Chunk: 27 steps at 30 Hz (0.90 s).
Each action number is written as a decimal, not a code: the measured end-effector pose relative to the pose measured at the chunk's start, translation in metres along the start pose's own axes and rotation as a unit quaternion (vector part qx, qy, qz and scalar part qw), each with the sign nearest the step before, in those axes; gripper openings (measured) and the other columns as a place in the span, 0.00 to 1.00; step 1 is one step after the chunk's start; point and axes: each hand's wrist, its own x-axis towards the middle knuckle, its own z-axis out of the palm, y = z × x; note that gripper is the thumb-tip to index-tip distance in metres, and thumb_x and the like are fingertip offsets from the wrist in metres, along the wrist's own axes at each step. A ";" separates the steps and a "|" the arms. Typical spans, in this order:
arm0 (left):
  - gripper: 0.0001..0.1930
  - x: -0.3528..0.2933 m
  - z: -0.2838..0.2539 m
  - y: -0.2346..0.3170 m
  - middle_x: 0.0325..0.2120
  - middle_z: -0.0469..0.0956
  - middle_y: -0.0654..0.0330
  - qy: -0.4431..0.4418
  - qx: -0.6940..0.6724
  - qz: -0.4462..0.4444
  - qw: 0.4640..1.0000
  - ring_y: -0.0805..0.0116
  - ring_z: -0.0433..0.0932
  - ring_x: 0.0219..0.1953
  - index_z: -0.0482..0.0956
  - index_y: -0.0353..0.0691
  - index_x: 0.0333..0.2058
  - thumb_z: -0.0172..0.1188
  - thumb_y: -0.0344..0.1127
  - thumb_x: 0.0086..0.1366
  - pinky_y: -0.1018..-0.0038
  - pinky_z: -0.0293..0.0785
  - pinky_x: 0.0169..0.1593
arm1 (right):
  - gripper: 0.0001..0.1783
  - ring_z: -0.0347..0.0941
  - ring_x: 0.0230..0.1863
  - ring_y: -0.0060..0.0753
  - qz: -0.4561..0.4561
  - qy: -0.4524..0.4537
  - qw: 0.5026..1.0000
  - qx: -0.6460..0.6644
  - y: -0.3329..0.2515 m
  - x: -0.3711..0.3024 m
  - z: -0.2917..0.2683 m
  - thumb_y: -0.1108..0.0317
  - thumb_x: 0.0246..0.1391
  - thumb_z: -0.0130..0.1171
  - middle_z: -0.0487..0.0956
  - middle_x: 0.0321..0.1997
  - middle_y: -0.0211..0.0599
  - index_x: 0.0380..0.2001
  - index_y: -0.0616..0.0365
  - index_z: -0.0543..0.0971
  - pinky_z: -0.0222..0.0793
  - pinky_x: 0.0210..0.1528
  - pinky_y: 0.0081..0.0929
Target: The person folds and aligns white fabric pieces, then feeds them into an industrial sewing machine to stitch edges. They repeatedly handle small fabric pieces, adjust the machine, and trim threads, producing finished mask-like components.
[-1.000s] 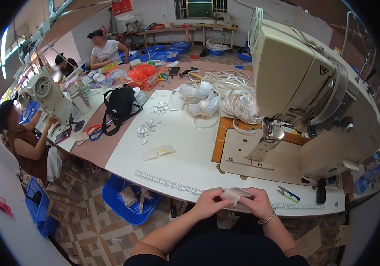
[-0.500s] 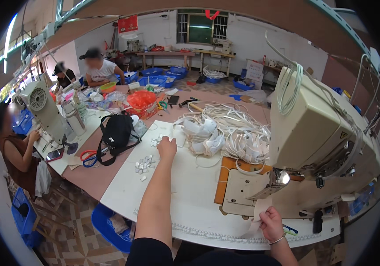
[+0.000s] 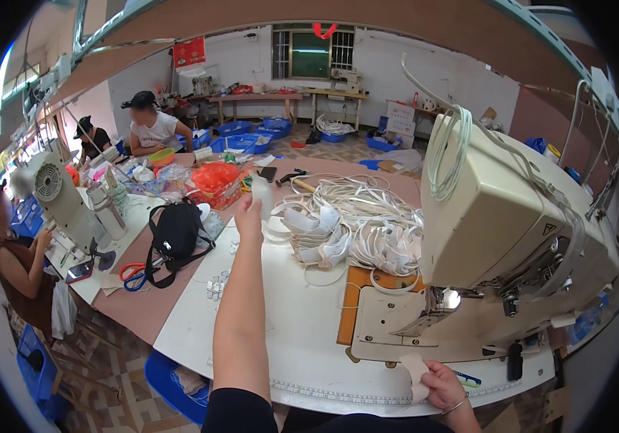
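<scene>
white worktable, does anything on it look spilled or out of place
Nothing looks clearly spilled; the oddest sight is the white straps, heaped in a loose tangle beside the sewing machine, which looks untidy.

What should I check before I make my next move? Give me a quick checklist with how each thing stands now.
1. White piece gripped by the left hand: ok.
2. Beige piece gripped by the right hand: ok.
3. Snips well clear of the right hand: not ok, they lie close beside it.
4. Scissors away from both hands: ok, they lie by the black bag.
5. Needle of the machine raised: cannot tell, it doesn't show clearly.
</scene>
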 end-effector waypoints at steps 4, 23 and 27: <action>0.15 -0.069 0.017 0.093 0.36 0.76 0.58 -0.136 -0.031 0.021 0.990 0.74 0.74 0.36 0.73 0.33 0.40 0.59 0.24 0.52 0.80 0.70 0.40 | 0.13 0.73 0.35 0.25 -0.073 0.023 0.994 -0.077 -0.007 -0.001 -0.008 0.82 0.44 0.56 0.76 0.35 0.38 0.36 0.65 0.72 0.71 0.40 0.23; 0.20 -0.340 0.087 0.100 0.26 0.76 0.65 -0.528 0.179 -0.244 0.794 0.78 0.73 0.27 0.71 0.35 0.38 0.67 0.32 0.47 0.80 0.69 0.29 | 0.19 0.73 0.39 0.20 -0.101 -0.108 0.977 -0.156 -0.044 -0.007 0.042 0.78 0.50 0.54 0.76 0.39 0.35 0.47 0.65 0.70 0.70 0.42 0.16; 0.16 -0.357 0.079 0.093 0.32 0.75 0.61 -0.421 0.089 -0.336 0.838 0.75 0.74 0.31 0.69 0.35 0.40 0.62 0.31 0.54 0.78 0.71 0.35 | 0.21 0.72 0.42 0.20 -0.163 -0.130 0.965 -0.161 -0.041 -0.015 0.039 0.78 0.51 0.53 0.75 0.42 0.35 0.50 0.65 0.67 0.69 0.45 0.17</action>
